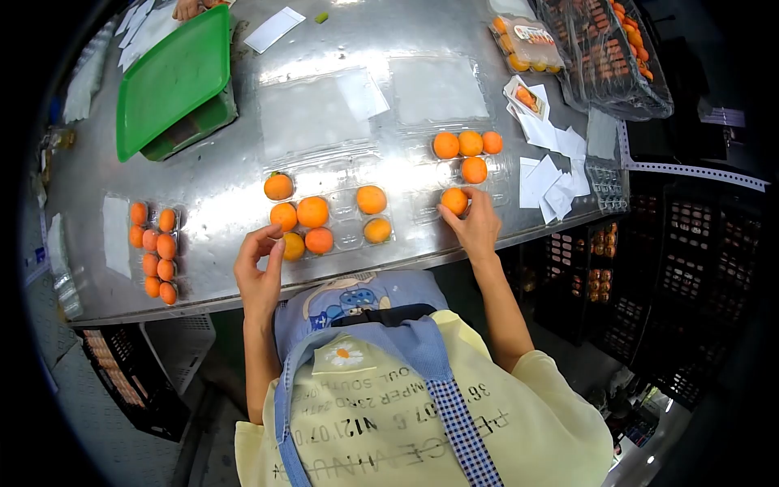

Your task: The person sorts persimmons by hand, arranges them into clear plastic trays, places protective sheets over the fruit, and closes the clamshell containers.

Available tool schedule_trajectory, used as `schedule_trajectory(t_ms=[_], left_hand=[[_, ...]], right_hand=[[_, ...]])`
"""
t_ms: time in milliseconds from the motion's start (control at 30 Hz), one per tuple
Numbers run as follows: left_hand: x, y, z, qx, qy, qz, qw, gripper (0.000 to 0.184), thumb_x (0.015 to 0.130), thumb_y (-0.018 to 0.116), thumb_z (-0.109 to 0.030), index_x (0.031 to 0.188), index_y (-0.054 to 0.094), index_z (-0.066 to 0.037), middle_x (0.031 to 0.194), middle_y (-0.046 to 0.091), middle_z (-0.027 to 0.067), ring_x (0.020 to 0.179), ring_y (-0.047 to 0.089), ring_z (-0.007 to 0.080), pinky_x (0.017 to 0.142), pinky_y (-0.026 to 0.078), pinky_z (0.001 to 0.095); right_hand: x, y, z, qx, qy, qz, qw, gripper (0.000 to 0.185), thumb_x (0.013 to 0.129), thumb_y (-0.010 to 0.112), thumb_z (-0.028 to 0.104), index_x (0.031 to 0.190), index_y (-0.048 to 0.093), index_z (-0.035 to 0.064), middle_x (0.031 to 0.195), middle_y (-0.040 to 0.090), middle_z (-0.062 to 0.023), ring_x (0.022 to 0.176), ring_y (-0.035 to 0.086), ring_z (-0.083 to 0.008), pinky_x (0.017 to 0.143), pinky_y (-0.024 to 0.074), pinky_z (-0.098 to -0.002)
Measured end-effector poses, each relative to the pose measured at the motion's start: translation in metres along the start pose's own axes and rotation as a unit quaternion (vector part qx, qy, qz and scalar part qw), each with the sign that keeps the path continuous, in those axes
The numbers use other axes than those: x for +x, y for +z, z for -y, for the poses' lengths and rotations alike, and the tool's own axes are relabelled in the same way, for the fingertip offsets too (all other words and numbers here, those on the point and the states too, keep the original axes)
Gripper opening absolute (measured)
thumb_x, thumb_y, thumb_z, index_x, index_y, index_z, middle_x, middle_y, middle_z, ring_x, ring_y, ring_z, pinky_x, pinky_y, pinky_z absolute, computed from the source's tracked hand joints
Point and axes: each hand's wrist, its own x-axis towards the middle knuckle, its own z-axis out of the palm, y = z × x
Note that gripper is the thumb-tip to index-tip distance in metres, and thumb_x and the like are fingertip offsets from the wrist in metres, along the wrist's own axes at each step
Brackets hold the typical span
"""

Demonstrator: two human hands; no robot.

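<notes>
The thumb and fingers of my right hand [475, 225] grip a round orange fruit [454, 200] at the near side of a clear plastic clamshell [420, 209]. Several more fruits, including one orange fruit [471, 144], sit at that clamshell's far right. My left hand [260, 261] has its thumb and bent fingers apart, with nothing between them. Just right of its thumb lies a yellow-orange fruit [293, 247] in the middle clamshell [349, 234], which holds several fruits with bare pockets among them. Both clamshell lids [438, 89] lie folded back. The fruit's exact kind is unclear.
A filled pack [156, 252] stands at the left. A green tray [174, 81] covers a container at upper left, near another person's hand [188, 8]. Labels [545, 183], a closed fruit pack [526, 45] and a large fruit container [604, 53] are on the right.
</notes>
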Motion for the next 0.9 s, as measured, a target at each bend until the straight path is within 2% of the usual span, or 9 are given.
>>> schedule_trajectory(t_ms=[133,267,367,400,500,600,767,900], left_hand=[[-0.005,-0.001,0.001,-0.004,-0.001,-0.001,1.0,0.02,0.087,0.06,-0.003,0.106,0.062,-0.002,0.092,0.064,0.0046,0.083,0.059,0.0101,0.076,0.047,0.024],[-0.011,-0.007,0.008,-0.006,-0.012,-0.005,1.0,0.019,0.088,0.059,-0.004,0.107,0.061,-0.001,0.094,0.064,0.0043,0.087,0.06,0.0096,0.078,0.047,0.0231],[-0.014,-0.009,0.009,-0.006,-0.02,-0.016,1.0,0.019,0.088,0.059,-0.003,0.107,0.061,-0.001,0.094,0.064,0.0042,0.087,0.06,0.0096,0.078,0.047,0.0232],[-0.015,-0.01,0.009,-0.005,-0.021,-0.02,1.0,0.019,0.088,0.059,-0.003,0.106,0.061,-0.001,0.093,0.064,0.0041,0.087,0.06,0.0095,0.079,0.047,0.0233],[-0.018,-0.014,0.014,-0.01,-0.02,-0.029,0.999,0.019,0.088,0.059,-0.004,0.107,0.061,-0.001,0.093,0.064,0.004,0.087,0.06,0.0097,0.079,0.047,0.0235],[-0.02,-0.014,0.013,-0.024,-0.026,-0.054,0.998,0.018,0.087,0.06,-0.005,0.104,0.063,-0.001,0.089,0.065,0.0047,0.08,0.06,0.0105,0.074,0.047,0.0242],[-0.022,-0.012,0.017,-0.03,-0.02,-0.042,0.998,0.018,0.087,0.059,-0.005,0.104,0.064,-0.001,0.088,0.065,0.0045,0.079,0.06,0.0102,0.074,0.047,0.0239],[-0.026,-0.019,0.02,-0.029,-0.032,-0.038,0.998,0.019,0.088,0.06,-0.005,0.106,0.062,-0.001,0.091,0.065,0.0039,0.084,0.06,0.0094,0.077,0.047,0.0232]], right_hand=[[-0.003,0.006,-0.007,0.018,-0.053,-0.046,0.997,0.045,0.073,0.076,0.031,0.105,0.059,0.0045,0.101,0.056,-0.0112,0.078,0.06,-0.0283,0.065,0.05,-0.0365],[-0.005,0.003,-0.007,0.096,-0.007,0.013,0.995,0.046,0.073,0.077,0.021,0.111,0.058,0.0029,0.106,0.054,-0.0119,0.078,0.06,-0.0248,0.061,0.0526,-0.031],[-0.004,0.004,-0.014,0.106,-0.046,0.006,0.993,0.047,0.072,0.077,0.02,0.111,0.058,0.0026,0.108,0.054,-0.0123,0.082,0.06,-0.024,0.06,0.0532,-0.0295],[-0.004,0.003,-0.013,0.115,-0.03,0.016,0.993,0.048,0.072,0.078,0.02,0.111,0.058,0.0028,0.11,0.054,-0.0131,0.088,0.059,-0.0266,0.068,0.0528,-0.0325],[-0.005,-0.007,-0.001,0.029,-0.084,-0.049,0.995,0.046,0.072,0.077,0.021,0.111,0.059,0.0032,0.11,0.055,-0.0137,0.094,0.057,-0.0299,0.078,0.0499,-0.0363],[-0.001,-0.001,0.025,0.099,-0.117,-0.032,0.988,0.047,0.072,0.076,0.02,0.112,0.058,0.0036,0.109,0.058,-0.015,0.099,0.055,-0.0327,0.086,0.0459,-0.0387],[0.016,0.026,0.094,0.137,-0.224,0.108,0.959,0.047,0.074,0.072,0.022,0.115,0.056,0.0056,0.107,0.06,-0.0113,0.097,0.055,-0.0309,0.083,0.0459,-0.0381],[0.031,0.031,0.102,0.105,-0.259,0.189,0.941,0.049,0.072,0.073,0.02,0.116,0.056,0.0082,0.106,0.059,-0.0095,0.099,0.055,-0.03,0.084,0.0462,-0.0377]])
